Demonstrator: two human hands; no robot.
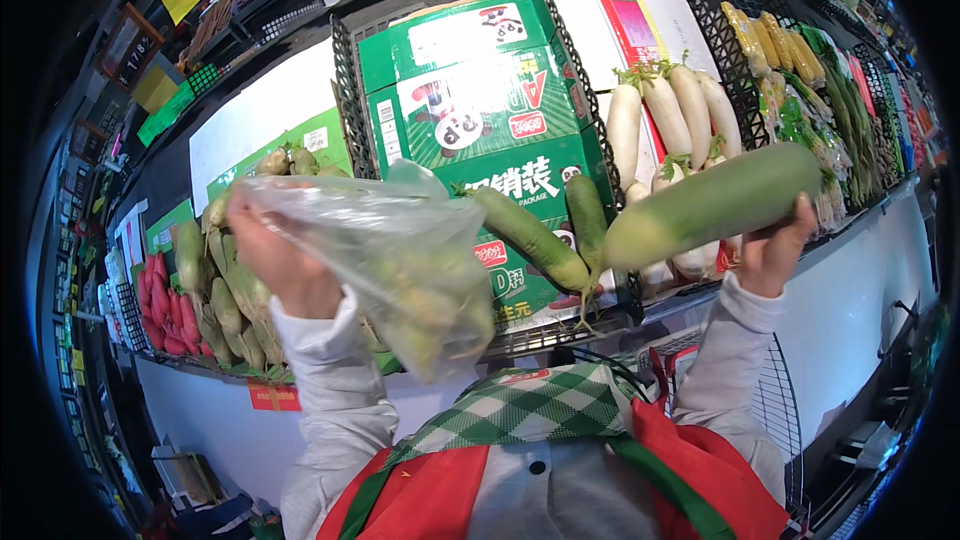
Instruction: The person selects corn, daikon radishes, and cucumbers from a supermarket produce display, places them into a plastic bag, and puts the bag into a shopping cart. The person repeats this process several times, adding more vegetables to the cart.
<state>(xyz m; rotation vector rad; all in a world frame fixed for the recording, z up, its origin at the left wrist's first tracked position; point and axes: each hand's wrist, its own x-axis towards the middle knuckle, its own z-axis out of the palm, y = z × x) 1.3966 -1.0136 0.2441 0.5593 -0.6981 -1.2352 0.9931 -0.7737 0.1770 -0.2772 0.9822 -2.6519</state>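
Observation:
My left hand (281, 255) grips the upper edge of a clear plastic bag (427, 240). Through its film show blurred yellow-green radishes or similar vegetables. On the right, my right hand (772, 251) holds a large green radish (712, 202) raised and tilted, its paler end towards the middle. Below and between the hands, two smaller green radishes lie on flattened green cardboard (487, 142) in a black crate: a longer one (532, 236) and a shorter one (586, 217). The bag covers part of the cardboard.
White radishes (667, 112) lie in the crate to the right, partly behind the held radish. Left are more green radishes (232, 307) and red radishes (161, 300). Bagged corn (772, 45) and leafy greens stand far right. A wire shopping cart (772, 390) is close at my right.

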